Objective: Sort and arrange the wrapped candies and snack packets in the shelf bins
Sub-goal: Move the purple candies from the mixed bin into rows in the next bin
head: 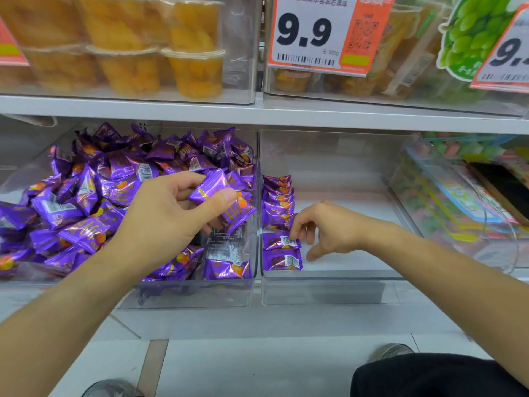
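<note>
A clear bin (189, 293) on the lower shelf is heaped with purple wrapped candies (86, 202). My left hand (169, 219) hovers over its right side and grips a small bunch of purple candies (220, 196) between thumb and fingers. To the right, a second clear bin (329, 287) holds a neat row of purple candies (279, 216) along its left wall. My right hand (329, 230) reaches into this bin and pinches the edge of a candy (282, 242) near the front of the row.
The upper shelf carries clear boxes of orange fruit cups (160, 58) and price tags (320, 32) reading 9.9. A tilted clear bin of colourful packets (446, 196) stands at the right with a dark phone (503, 187) on it. My shoes and white floor lie below.
</note>
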